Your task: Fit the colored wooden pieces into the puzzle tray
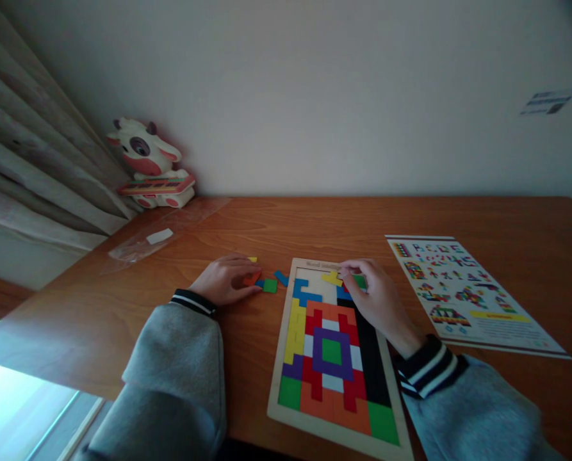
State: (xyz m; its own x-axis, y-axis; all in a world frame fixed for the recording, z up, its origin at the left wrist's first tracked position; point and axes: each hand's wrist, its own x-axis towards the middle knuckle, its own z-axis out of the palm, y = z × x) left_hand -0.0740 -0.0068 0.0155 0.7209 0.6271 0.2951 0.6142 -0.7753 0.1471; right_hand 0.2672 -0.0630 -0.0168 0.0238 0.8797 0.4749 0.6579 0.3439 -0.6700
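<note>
A wooden tray puzzle (277, 384) lies on the table, its lower part filled with coloured block pieces and bare wood showing near the top. My right hand (375, 294) is over the tray's upper right, thumb and fingers closed on a yellow puzzle piece (332, 278) above the bare part. A green piece (359, 281) shows beside those fingers. Left of the tray, my left hand (228, 280) rests on the table, its fingers and thumb curled around an orange puzzle piece (252, 278). Beside it lie a green square piece (269, 286) and a blue piece (281, 278); a yellow piece (253, 259) is partly hidden.
A printed pattern sheet (478, 294) lies right of the tray. At the back left stands a toy cow with a keyboard (154, 166), with a clear plastic bag (136, 246) in front of it. A curtain (36, 141) hangs at the left, and a wall (314, 96) stands behind the table.
</note>
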